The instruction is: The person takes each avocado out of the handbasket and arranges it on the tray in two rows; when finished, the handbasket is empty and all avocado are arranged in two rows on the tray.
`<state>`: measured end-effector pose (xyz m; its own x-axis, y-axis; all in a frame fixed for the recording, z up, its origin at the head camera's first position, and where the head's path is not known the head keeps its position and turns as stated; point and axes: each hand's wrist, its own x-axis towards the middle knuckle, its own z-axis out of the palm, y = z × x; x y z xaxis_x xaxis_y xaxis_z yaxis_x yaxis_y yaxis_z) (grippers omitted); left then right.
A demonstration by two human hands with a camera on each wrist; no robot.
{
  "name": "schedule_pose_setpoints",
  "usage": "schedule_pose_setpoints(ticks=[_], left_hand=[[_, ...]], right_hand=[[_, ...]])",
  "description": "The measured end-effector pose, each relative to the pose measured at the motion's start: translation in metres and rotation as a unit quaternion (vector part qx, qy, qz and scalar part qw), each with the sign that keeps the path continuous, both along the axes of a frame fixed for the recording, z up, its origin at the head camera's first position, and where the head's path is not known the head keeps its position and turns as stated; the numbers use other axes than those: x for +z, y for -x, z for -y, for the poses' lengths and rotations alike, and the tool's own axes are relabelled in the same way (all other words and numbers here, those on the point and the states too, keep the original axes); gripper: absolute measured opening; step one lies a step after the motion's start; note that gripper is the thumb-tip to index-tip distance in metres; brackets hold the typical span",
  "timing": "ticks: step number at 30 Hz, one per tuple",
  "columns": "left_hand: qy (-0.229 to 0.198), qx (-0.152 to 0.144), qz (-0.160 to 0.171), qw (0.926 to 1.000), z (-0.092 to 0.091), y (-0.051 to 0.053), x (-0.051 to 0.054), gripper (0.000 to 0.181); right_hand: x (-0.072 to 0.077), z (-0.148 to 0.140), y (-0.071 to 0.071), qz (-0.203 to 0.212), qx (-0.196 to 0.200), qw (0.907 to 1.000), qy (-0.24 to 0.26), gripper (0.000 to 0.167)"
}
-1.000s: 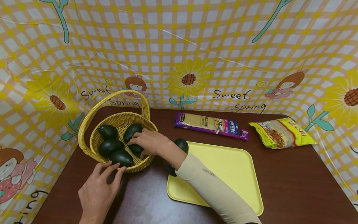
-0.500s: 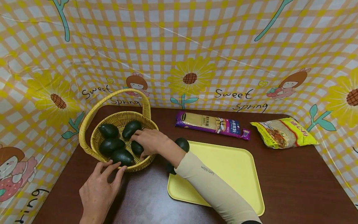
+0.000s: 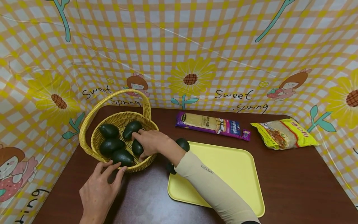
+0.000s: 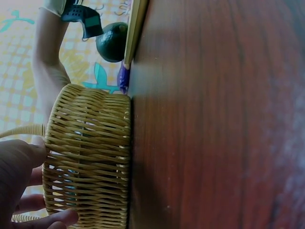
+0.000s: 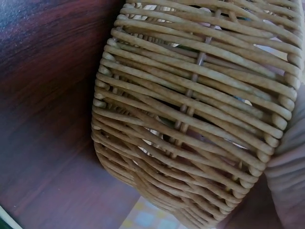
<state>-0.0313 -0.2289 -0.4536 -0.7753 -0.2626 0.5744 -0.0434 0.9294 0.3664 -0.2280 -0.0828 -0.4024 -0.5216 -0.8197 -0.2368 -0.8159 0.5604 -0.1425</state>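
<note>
A yellow wicker basket [image 3: 141, 166] with a tall hoop handle stands on the left of the table, holding several dark green avocados [image 3: 112, 146]. Inside it, my right hand [image 3: 153, 141] reaches over the right rim and grips an avocado [image 3: 137, 148], partly hidden under the fingers. My left hand [image 3: 99, 188] holds the basket's near rim, its fingertips close to the nearest avocado [image 3: 122, 157]. Thumb and fingers lie at the rim in the left wrist view, against the woven wall [image 4: 90, 152]. Only the basket's outer weave [image 5: 190, 95] and a bit of the hand show in the right wrist view.
A yellow tray [image 3: 235, 174] lies right of the basket under my right forearm. Two more avocados, one upper [image 3: 182, 144] and one lower [image 3: 171, 168], sit by its left edge. Behind are a purple pasta packet [image 3: 208, 123] and a yellow noodle bag [image 3: 285, 133].
The right hand has shifted very slightly to the right in the basket, with the avocado under its fingers. The left hand stays at the rim. The view has drifted slightly.
</note>
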Motion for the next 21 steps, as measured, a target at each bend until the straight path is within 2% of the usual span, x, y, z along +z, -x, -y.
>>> schedule_pose_setpoints(ticks=[21], left_hand=[[-0.003, -0.001, -0.002, 1.0, 0.0, 0.0, -0.001, 0.024]], right_hand=[[-0.003, -0.011, 0.002, -0.028, 0.01, 0.9981, 0.054, 0.085]])
